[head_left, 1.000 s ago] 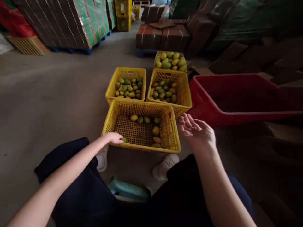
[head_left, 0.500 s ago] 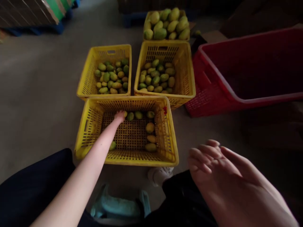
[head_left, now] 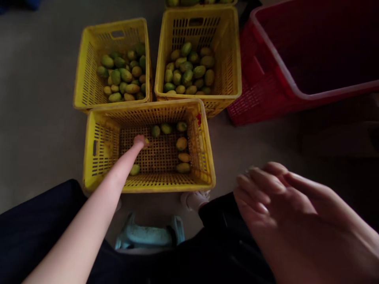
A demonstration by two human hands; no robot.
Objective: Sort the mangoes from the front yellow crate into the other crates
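Left hand (head_left: 139,140), inside near crate (head_left: 162,188): grasping yellow fruit (head_left: 147,141), best gripped lightly. Right hand (head_left: 284,211), right of crate: empty, half-curled.

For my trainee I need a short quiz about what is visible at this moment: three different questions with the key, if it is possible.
1. True or false: the bare left hand reaches into the yellow slatted plastic crate nearest the person, while the bare right hand is outside it.

2. What is at the left hand? A, a white paper sheet; B, a yellowish rounded fruit; C, a black metal tool.

3. Fill the gap: the large red plastic bin stands on the ____ side of the picture.

Key: 1, true; 2, B; 3, right.
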